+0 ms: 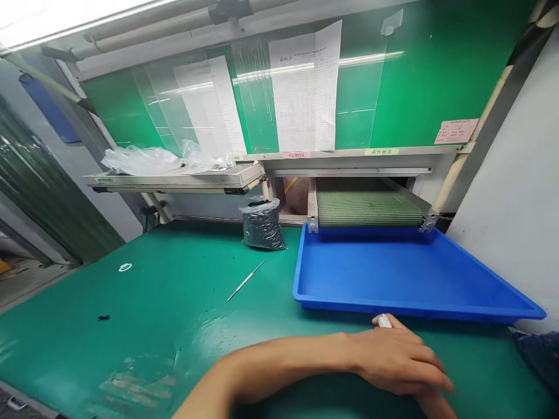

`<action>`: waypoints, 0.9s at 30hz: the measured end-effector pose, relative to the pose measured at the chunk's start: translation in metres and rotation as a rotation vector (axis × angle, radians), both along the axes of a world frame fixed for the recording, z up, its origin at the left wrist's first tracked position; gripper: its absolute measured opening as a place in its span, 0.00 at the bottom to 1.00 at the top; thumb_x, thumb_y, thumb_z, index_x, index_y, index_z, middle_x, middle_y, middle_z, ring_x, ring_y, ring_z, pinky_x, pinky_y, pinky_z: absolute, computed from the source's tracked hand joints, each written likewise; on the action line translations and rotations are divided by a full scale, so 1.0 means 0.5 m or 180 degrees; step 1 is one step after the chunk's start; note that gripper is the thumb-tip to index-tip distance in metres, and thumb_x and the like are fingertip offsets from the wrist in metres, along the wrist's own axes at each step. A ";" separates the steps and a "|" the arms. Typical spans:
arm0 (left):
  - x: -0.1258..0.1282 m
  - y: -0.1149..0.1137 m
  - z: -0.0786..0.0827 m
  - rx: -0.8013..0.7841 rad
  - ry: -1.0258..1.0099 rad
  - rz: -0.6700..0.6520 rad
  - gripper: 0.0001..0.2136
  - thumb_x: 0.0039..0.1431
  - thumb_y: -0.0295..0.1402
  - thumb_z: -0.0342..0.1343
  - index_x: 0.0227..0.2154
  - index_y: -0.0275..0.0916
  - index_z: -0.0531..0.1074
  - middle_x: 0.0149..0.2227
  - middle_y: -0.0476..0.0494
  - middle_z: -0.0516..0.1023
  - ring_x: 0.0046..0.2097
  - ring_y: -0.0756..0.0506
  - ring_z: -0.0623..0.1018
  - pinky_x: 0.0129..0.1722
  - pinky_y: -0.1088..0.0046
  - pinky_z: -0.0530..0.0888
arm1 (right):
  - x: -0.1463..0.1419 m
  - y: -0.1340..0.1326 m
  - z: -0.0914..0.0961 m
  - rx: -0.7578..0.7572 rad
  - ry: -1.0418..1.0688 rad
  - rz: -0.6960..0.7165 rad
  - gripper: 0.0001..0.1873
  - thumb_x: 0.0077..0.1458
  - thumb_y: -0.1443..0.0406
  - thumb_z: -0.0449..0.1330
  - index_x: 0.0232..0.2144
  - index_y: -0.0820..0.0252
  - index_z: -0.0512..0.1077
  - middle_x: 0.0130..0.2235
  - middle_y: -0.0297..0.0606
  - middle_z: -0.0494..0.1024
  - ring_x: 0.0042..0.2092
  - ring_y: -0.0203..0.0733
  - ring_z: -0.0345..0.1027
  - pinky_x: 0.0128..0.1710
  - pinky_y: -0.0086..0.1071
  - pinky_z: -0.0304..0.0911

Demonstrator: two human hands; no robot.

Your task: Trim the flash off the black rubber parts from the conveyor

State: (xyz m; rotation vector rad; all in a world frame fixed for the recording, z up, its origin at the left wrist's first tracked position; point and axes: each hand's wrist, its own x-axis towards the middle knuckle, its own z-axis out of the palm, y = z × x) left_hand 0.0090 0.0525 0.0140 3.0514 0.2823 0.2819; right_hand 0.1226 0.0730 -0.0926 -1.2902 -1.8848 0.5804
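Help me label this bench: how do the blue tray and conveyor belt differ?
The blue plastic tray is glossy, the green mesh conveyor belt matte and woven. The tray lies flat on the green mat; the belt slopes down toward it. The tray looks wider than the belt. Both look rectangular.

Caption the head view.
Left hand beside a blue tray at the end of a conveyor belt, on a green workbench.

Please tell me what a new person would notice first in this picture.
The bright blue plastic tray stands out first, lying on the green work mat below the end of a mesh conveyor belt. In the foreground, the person's left hand lies just before the tray. Large paper sheets hang high up behind.
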 end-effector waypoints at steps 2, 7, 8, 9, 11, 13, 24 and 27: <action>-0.081 -0.027 -0.017 -0.0199 -0.0244 0.0429 0.15 0.63 0.29 0.43 0.47 0.33 0.71 0.46 0.41 0.77 0.48 0.46 0.73 0.50 0.74 0.69 | 0.001 -0.006 0.015 -0.0232 0.0167 0.0210 0.17 0.52 0.52 0.50 0.27 0.52 0.74 0.23 0.34 0.74 0.25 0.42 0.65 0.25 0.37 0.66; -0.321 -0.109 -0.052 -0.0803 -0.0964 0.1913 0.11 0.63 0.28 0.43 0.42 0.37 0.70 0.39 0.42 0.78 0.40 0.50 0.75 0.41 0.76 0.71 | -0.005 -0.027 0.038 -0.0882 0.0463 0.0401 0.23 0.54 0.48 0.45 0.30 0.58 0.70 0.22 0.33 0.72 0.22 0.36 0.60 0.22 0.31 0.58; -0.369 -0.123 -0.057 -0.0849 -0.1109 0.2396 0.11 0.63 0.29 0.42 0.41 0.38 0.70 0.38 0.42 0.77 0.39 0.50 0.75 0.41 0.76 0.71 | -0.007 -0.029 0.040 -0.0897 0.0438 0.0384 0.24 0.54 0.46 0.45 0.29 0.58 0.70 0.22 0.34 0.71 0.22 0.36 0.60 0.22 0.31 0.58; -0.416 -0.135 -0.062 -0.0850 -0.1194 0.2888 0.11 0.64 0.30 0.42 0.41 0.38 0.70 0.39 0.43 0.77 0.40 0.49 0.75 0.41 0.75 0.71 | -0.008 -0.031 0.042 -0.0896 0.0402 0.0377 0.25 0.54 0.45 0.45 0.28 0.57 0.70 0.23 0.34 0.71 0.23 0.36 0.59 0.23 0.31 0.58; -0.503 -0.149 -0.071 -0.0700 -0.1220 0.3872 0.11 0.63 0.32 0.43 0.41 0.39 0.70 0.41 0.42 0.76 0.43 0.48 0.74 0.45 0.72 0.70 | -0.010 -0.034 0.044 -0.0861 0.0318 0.0412 0.26 0.55 0.45 0.44 0.27 0.57 0.69 0.22 0.33 0.70 0.23 0.36 0.59 0.23 0.31 0.57; -0.576 -0.148 -0.079 -0.0514 -0.1157 0.4792 0.11 0.62 0.33 0.45 0.42 0.38 0.70 0.44 0.41 0.75 0.45 0.45 0.72 0.49 0.68 0.68 | -0.011 -0.036 0.046 -0.0803 0.0249 0.0460 0.25 0.55 0.45 0.44 0.27 0.56 0.68 0.22 0.33 0.70 0.23 0.36 0.59 0.24 0.30 0.57; -0.673 -0.064 -0.086 -0.1023 -0.1588 0.5616 0.07 0.56 0.33 0.50 0.24 0.38 0.68 0.30 0.43 0.73 0.36 0.45 0.71 0.36 0.71 0.65 | -0.010 -0.043 0.049 -0.0479 -0.0240 0.0424 0.20 0.55 0.50 0.45 0.26 0.54 0.68 0.20 0.30 0.70 0.21 0.36 0.61 0.22 0.28 0.57; -0.663 -0.079 -0.071 -0.1309 -0.2078 0.5633 0.09 0.59 0.34 0.44 0.26 0.39 0.64 0.23 0.47 0.69 0.28 0.48 0.69 0.29 0.73 0.63 | -0.009 -0.045 0.040 -0.0236 -0.0382 0.0529 0.19 0.57 0.51 0.45 0.26 0.54 0.68 0.20 0.28 0.69 0.21 0.35 0.62 0.22 0.28 0.58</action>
